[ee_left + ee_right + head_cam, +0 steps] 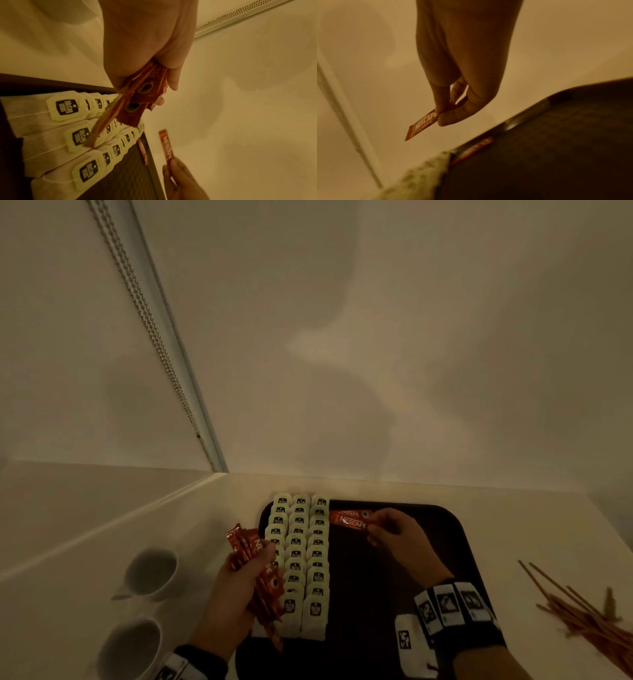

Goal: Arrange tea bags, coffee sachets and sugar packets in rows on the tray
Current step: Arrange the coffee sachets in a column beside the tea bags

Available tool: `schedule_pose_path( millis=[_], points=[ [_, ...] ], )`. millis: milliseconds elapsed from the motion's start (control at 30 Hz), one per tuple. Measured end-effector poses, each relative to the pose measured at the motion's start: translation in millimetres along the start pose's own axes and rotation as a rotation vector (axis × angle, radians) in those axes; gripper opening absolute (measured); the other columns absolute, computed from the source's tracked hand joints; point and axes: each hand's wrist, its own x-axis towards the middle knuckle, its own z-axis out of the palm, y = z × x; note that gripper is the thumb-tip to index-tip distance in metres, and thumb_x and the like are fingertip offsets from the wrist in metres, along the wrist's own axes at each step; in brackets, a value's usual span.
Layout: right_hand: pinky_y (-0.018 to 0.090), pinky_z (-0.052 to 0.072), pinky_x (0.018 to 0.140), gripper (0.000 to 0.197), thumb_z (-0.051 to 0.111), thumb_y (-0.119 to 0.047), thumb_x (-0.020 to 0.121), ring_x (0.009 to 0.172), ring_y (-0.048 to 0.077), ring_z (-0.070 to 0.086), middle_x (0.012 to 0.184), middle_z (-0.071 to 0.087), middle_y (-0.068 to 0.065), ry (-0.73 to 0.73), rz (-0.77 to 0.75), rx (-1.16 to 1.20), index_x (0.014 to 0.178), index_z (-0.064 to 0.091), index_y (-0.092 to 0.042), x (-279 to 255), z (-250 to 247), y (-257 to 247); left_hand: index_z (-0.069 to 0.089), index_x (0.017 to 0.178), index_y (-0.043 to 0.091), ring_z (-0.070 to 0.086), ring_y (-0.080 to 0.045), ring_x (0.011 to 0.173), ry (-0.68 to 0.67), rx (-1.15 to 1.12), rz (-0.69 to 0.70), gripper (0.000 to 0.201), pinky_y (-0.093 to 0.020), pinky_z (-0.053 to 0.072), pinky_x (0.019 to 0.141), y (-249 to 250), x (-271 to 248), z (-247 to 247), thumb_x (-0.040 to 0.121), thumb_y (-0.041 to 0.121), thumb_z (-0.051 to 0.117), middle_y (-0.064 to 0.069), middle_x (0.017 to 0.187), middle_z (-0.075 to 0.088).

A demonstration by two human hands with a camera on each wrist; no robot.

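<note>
Starting: coffee row, beside tea bags (298,549) on tray (442,529).
Right hand (399,537): pinching one sachet (349,520), upper centre.
Left hand (239,583): gripping spare sachets (263,580).
Next: probably laying it below placed sachet (142,151).

White tea bags (298,553) fill three rows on the dark tray (428,542).

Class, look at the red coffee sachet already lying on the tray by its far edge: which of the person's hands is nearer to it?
Right. The right hand hovers just beside the lying sachet, pinching another sachet; the left hand is across the tea bag rows.
</note>
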Motion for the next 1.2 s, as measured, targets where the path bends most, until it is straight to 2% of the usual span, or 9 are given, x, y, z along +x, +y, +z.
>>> schedule_pose_path(
  millis=[167,400,467,633,733,867,1033,1100,1200],
  points=[
    [0.027,0.047,0.085,0.017,0.071,-0.011,0.08,0.086,0.009,0.059,0.087,0.064,-0.007,0.065,0.036,-0.308,0.078,0.061,-0.025,38,-13,39,0.062,0.099,0.007,0.063,-0.026,0.061,0.004,0.021,-0.015,0.036,-0.051,0.051,0.08,-1,1,-3,0.066,0.017,0.071,-0.013,0.065,0.066],
    [0.02,0.039,0.082,0.015,0.072,-0.013,0.08,0.088,0.009,0.053,0.091,0.059,-0.004,0.085,0.039,-0.346,0.093,0.063,-0.012,60,5,42,0.06,0.098,0.009,0.064,-0.022,0.053,0.041,0.04,0.007,0.019,-0.037,0.053,0.059,-1,2,-4,0.08,0.013,0.065,-0.008,0.058,0.067],
    [0.02,0.04,0.084,0.017,0.071,-0.012,0.08,0.088,0.009,0.053,0.091,0.059,-0.003,0.115,0.015,-0.361,0.095,0.064,-0.008,63,8,40,0.059,0.097,0.01,0.064,-0.021,0.051,0.053,0.055,-0.004,0.014,-0.038,0.053,0.06,0,2,-5,0.084,0.013,0.063,-0.008,0.057,0.067],
    [0.021,0.041,0.085,0.02,0.071,-0.011,0.08,0.091,0.011,0.053,0.098,0.062,0.004,0.14,0.011,-0.402,0.097,0.063,-0.005,69,13,40,0.059,0.097,0.007,0.062,-0.029,0.067,0.064,0.049,-0.028,0.018,-0.051,0.05,0.081,1,3,-4,0.081,0.012,0.065,-0.012,0.062,0.067],
    [0.021,0.042,0.083,0.02,0.072,-0.013,0.08,0.09,0.011,0.053,0.1,0.063,0.006,0.168,0.011,-0.427,0.096,0.062,-0.006,74,15,43,0.059,0.097,0.006,0.062,-0.027,0.064,0.046,0.041,-0.023,0.025,-0.05,0.051,0.08,1,3,-3,0.076,0.016,0.067,-0.011,0.063,0.066],
    [0.025,0.045,0.085,0.027,0.074,-0.017,0.078,0.096,0.017,0.057,0.104,0.061,0.008,0.209,0.015,-0.463,0.097,0.059,-0.007,79,18,51,0.059,0.097,0.005,0.064,-0.02,0.054,0.026,0.015,-0.029,0.024,-0.039,0.055,0.061,3,6,-1,0.083,0.024,0.063,-0.007,0.061,0.066],
    [0.029,0.048,0.082,0.027,0.075,-0.024,0.078,0.089,0.018,0.055,0.101,0.059,0.009,0.264,-0.037,-0.374,0.092,0.055,-0.013,68,23,37,0.06,0.107,0.005,0.065,-0.026,0.072,-0.006,-0.065,-0.05,0.04,-0.041,0.051,0.067,5,11,3,0.078,0.032,0.063,-0.011,0.078,0.069],
    [0.024,0.047,0.075,0.018,0.07,-0.025,0.083,0.082,0.01,0.056,0.091,0.061,0.002,0.151,-0.158,-0.262,0.085,0.055,-0.017,45,33,7,0.059,0.107,0.007,0.064,-0.027,0.076,-0.017,-0.089,-0.066,0.04,-0.04,0.053,0.062,9,11,9,0.077,0.033,0.062,-0.013,0.085,0.066],
    [0.012,0.045,0.067,0.012,0.068,-0.026,0.084,0.07,-0.007,0.053,0.081,0.059,-0.008,-0.258,-0.307,-0.154,0.085,0.058,-0.018,-3,59,-40,0.06,0.101,0.01,0.062,-0.026,0.079,-0.067,-0.121,-0.05,0.03,-0.04,0.056,0.065,15,8,20,0.082,0.032,0.06,-0.011,0.085,0.065]
  ],
)
